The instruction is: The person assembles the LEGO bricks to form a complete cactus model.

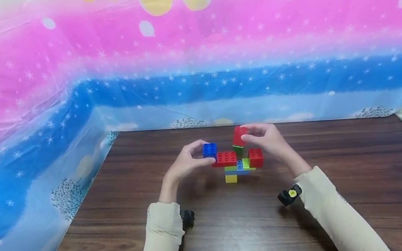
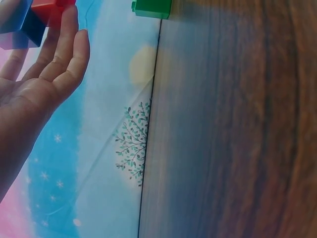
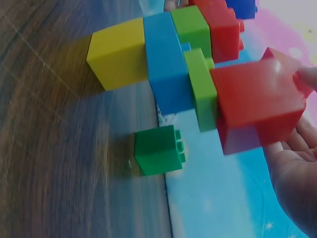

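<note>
A joined structure of toy building blocks stands on the table, with a yellow block (image 1: 231, 178) at its base and a blue block (image 3: 167, 62) and light green pieces (image 3: 200, 89) above. Red blocks (image 1: 226, 158) sit on top at both ends. My left hand (image 1: 183, 163) grips a dark blue block (image 1: 210, 149) at the structure's left end, beside the red one. My right hand (image 1: 267, 137) pinches another red block (image 1: 240, 135) above and behind the structure. A green block (image 3: 158, 150) stands on the table, apart from the structure.
The dark wood table (image 1: 126, 249) ends at a patterned pink and blue cloth (image 1: 194, 83) behind and at the left. A black wrist camera (image 1: 289, 195) hangs below the right cuff, and another (image 1: 188, 217) is at the left cuff.
</note>
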### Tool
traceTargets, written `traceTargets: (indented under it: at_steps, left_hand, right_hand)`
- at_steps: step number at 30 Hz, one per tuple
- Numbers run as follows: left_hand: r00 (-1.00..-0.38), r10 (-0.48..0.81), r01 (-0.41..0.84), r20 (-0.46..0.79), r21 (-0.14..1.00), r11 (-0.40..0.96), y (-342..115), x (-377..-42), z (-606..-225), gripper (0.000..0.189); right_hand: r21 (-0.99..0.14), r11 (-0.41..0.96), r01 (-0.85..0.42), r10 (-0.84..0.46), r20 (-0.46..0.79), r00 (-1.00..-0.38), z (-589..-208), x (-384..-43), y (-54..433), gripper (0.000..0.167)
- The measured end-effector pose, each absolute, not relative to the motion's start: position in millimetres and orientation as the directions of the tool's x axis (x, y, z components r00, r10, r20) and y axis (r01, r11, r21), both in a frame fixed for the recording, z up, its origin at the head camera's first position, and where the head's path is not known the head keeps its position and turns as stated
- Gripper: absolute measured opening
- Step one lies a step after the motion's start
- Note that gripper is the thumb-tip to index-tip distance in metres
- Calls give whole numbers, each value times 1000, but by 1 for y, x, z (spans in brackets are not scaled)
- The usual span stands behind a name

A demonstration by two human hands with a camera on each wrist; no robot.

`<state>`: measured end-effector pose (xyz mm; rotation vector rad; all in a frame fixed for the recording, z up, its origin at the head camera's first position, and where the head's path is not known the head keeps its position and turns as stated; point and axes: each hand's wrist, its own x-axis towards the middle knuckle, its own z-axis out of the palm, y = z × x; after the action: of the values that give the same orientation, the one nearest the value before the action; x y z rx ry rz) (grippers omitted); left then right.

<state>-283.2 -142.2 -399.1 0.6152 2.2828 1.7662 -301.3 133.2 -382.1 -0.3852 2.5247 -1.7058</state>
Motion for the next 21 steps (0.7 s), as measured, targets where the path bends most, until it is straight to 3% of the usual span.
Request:
traceTargets:
  at_steps: [21]
  left_hand:
    - [-896, 436, 201, 91, 956, 214, -139, -282, -400, 36]
  right_hand:
    - [-884, 366, -289, -438, 110, -892, -384, -292, 124, 44]
